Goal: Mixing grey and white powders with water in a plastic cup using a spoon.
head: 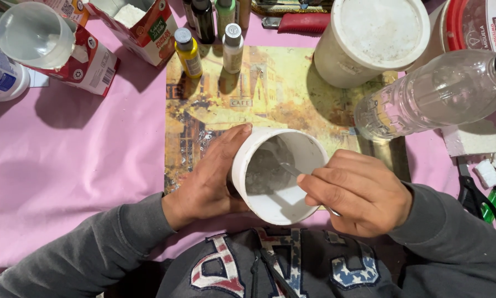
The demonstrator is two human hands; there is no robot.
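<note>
Stirring in a white tub

Left hand (206, 179) grips the tilted white tub (275, 174); right hand (358, 190) holds a thin metal tool (292, 170) in its grey contents.

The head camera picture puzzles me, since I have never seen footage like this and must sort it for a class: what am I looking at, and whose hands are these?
There is no machine here. A person wears a camera on the head, so you look down over their grey sweatshirt at their own two hands. The left hand grips the side of a white tub, tilted toward the person. The right hand holds a thin metal tool that reaches into the grey mixture inside the tub. Below lies a picture placemat on a pink cloth. Around it stand small paint bottles, a larger white bucket, a clear plastic bottle lying on its side, cut-open cartons and scissors.
</note>
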